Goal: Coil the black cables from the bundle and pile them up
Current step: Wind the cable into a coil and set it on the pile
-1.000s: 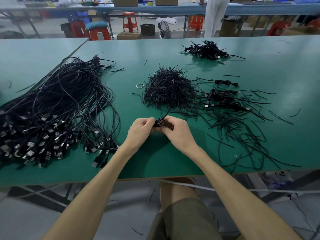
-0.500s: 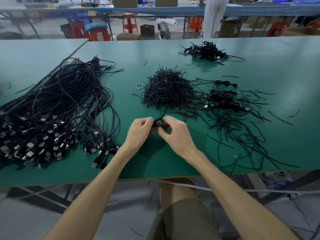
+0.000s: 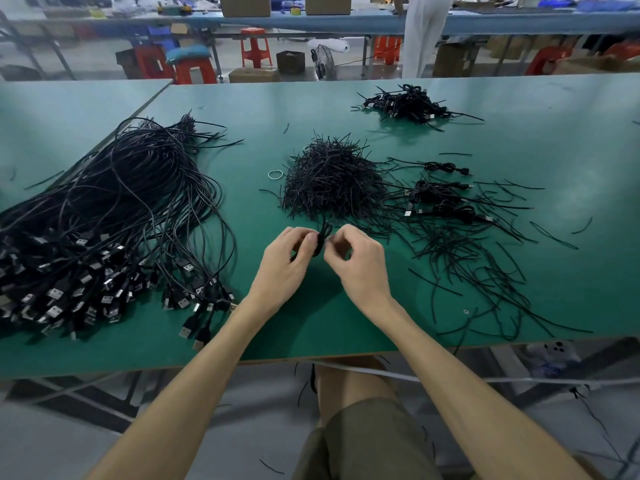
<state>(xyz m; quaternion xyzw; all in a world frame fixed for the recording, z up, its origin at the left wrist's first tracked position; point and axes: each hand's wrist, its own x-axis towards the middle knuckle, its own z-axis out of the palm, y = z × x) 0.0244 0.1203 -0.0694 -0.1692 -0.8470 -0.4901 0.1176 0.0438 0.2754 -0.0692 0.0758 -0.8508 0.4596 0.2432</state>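
The fingers (image 3: 308, 241) of the left hand (image 3: 284, 268) are curled and pinch a small black coil (image 3: 320, 239), held just off the worktop (image 3: 554, 133) right in front of the tie heap (image 3: 334, 181). The fingers (image 3: 341, 234) of the right hand (image 3: 362, 268) are curled as well and nip the same coil from its other side, with a thin tail (image 3: 325, 225) rising from it toward the heap. What we notice first is how the hands have parted: a second ago they were pressed together, knuckles nearly touching, and the coil was all but buried between the thumbs, lying flatter. Now the right hand has drawn back a little and rolled at the wrist, a gap shows between the two hands, and the coil stands on edge in plain sight. We take that as a twist being put into a tie round the coil, so the winding itself looks finished and only the fastening is left. Whether the tie is fully closed we cannot tell, as the strands are too fine. Nothing else has shifted: the bundle (image 3: 121, 209) left of the heap is as thick as it was, three coils (image 3: 440, 188) lie right of the heap, and the pile (image 3: 407, 105) sits well behind it. We judge this coil close to joining them, and most of the task yet to do.
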